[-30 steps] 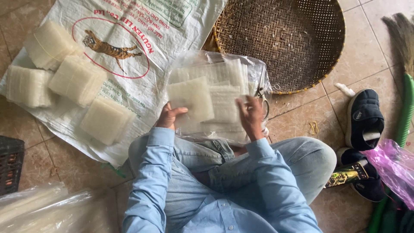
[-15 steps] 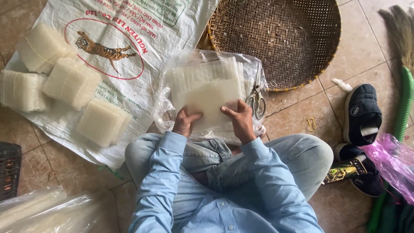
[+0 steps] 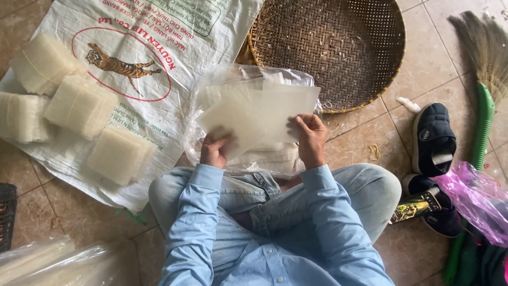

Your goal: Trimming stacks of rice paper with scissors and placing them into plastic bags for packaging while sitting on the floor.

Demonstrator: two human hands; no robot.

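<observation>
The left hand [image 3: 216, 150] blurs at its fingertips, which slip behind the pale sheets [image 3: 259, 114], so its grip cannot be made out. The clear bag [image 3: 248, 159] beneath is mostly covered. The woven basket [image 3: 338, 47] is cut by the top edge, the broom [image 3: 484, 63] by the right, the dark crate [image 3: 6, 214] by the left, and the lower-left plastic bundle [image 3: 53, 265] runs off the bottom.

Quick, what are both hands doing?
Left hand: closed on the sheets.
Right hand: closed on the sheets too.
</observation>
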